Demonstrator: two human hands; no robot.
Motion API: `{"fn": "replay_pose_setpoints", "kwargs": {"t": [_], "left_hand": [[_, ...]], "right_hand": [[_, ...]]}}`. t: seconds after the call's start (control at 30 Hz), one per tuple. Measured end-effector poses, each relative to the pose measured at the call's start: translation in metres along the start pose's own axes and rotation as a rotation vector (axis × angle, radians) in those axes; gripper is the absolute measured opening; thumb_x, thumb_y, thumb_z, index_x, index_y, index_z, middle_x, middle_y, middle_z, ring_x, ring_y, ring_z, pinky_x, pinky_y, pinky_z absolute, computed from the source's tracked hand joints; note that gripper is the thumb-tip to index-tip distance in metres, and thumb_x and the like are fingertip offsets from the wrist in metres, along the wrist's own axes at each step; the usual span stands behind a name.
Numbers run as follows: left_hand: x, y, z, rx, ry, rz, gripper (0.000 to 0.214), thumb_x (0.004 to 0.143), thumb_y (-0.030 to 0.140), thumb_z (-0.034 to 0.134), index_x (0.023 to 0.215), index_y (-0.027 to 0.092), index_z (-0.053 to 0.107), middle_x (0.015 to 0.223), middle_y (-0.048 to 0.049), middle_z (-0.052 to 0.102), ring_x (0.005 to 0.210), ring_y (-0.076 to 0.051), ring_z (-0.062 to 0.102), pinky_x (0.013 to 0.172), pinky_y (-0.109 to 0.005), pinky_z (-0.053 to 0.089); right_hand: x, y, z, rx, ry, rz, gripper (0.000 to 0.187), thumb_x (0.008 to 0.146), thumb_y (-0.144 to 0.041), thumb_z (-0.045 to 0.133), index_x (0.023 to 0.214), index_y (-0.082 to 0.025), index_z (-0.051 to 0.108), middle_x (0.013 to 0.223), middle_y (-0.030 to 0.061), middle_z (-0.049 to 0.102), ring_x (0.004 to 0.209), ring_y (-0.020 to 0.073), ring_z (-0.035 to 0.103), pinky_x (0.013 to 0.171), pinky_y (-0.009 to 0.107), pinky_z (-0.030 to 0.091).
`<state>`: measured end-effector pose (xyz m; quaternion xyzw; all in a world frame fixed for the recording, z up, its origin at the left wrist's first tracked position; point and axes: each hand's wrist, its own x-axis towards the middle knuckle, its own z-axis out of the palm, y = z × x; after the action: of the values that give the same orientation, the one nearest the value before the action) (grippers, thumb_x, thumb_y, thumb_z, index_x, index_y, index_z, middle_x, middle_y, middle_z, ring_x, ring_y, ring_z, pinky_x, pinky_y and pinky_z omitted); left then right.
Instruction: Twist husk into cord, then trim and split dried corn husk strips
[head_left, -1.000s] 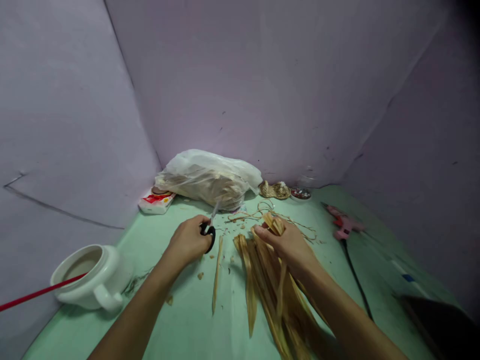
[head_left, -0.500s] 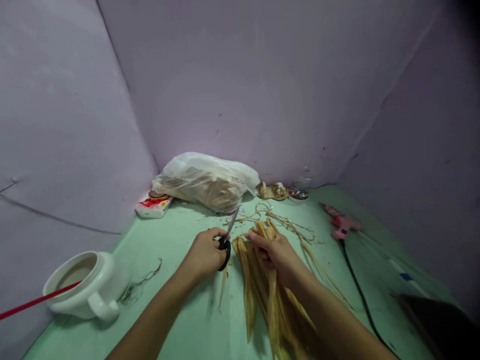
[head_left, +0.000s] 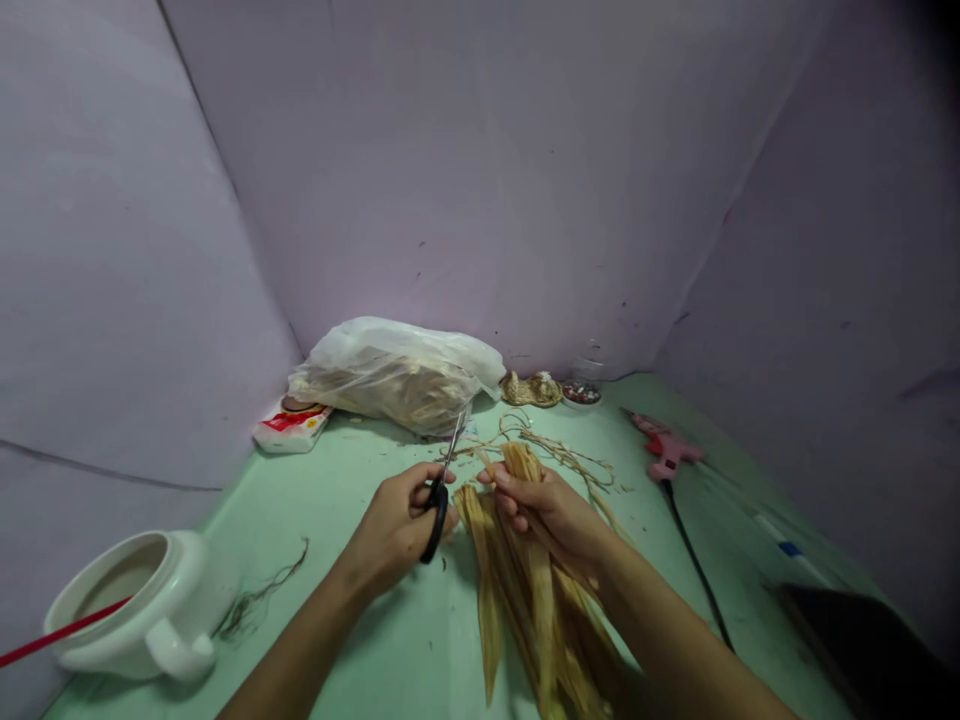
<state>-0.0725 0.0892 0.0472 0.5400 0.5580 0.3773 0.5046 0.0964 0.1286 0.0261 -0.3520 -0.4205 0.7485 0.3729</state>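
Note:
Black-handled scissors point(head_left: 438, 505) are in my left hand point(head_left: 397, 520), its fingers around the handles and the blades pointing up and away. My right hand point(head_left: 551, 505) grips a bunch of dried leaf strips point(head_left: 541, 590), thumb and fingers closed near their top ends. The strips are long and tan and hang down toward the table's near edge, some partly hidden under my right forearm. A narrow gap separates the scissors from the strips. Thin dried fibres point(head_left: 570, 455) lie in a tangle just beyond my right hand.
A plastic bag of dried material point(head_left: 397, 375) rests against the back wall, by a tissue pack point(head_left: 292, 428). At left lies a white ceramic pot point(head_left: 142, 600) with a red stick point(head_left: 64, 630). A pink glue gun point(head_left: 664, 445) with a black cord and a small dish point(head_left: 582, 393) are at right.
The view has shifted slightly, so most things sit further left. A thin strip that hung below my left hand no longer shows. Both hands keep their holds.

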Motion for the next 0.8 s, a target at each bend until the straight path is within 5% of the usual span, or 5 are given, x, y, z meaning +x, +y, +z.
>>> {"fn": "replay_pose_setpoints", "kwargs": {"t": [0.27,0.6,0.8], "left_hand": [[-0.007,0.008,-0.022,0.169,-0.269,0.039,0.031,0.065,0.025,0.053,0.093,0.013,0.059,0.076,-0.0024,0.059,0.064,-0.013,0.05,0.054,-0.021,0.037],[-0.012,0.014,-0.011,0.383,-0.242,0.181,0.028,0.062,0.015,0.047,0.085,0.016,0.062,0.075,0.0004,0.058,0.062,-0.011,0.048,0.056,-0.02,0.036],[-0.012,0.015,-0.015,0.425,-0.258,0.19,0.025,0.064,0.013,0.045,0.084,0.016,0.06,0.063,0.0038,0.052,0.056,-0.009,0.043,0.052,-0.018,0.033]], "right_hand": [[0.001,-0.012,-0.012,-0.171,0.08,-0.167,0.03,0.063,-0.04,0.068,0.06,-0.014,0.054,0.054,-0.0028,0.049,0.044,0.0049,0.036,0.042,0.021,0.023],[-0.003,-0.008,-0.009,-0.217,-0.035,-0.147,0.024,0.063,-0.035,0.068,0.072,-0.014,0.061,0.054,-0.003,0.05,0.05,0.007,0.042,0.05,0.02,0.029],[-0.004,-0.01,-0.011,-0.364,0.024,-0.204,0.025,0.063,-0.035,0.067,0.075,-0.013,0.064,0.053,-0.0026,0.05,0.051,0.0082,0.041,0.05,0.021,0.029]]}}
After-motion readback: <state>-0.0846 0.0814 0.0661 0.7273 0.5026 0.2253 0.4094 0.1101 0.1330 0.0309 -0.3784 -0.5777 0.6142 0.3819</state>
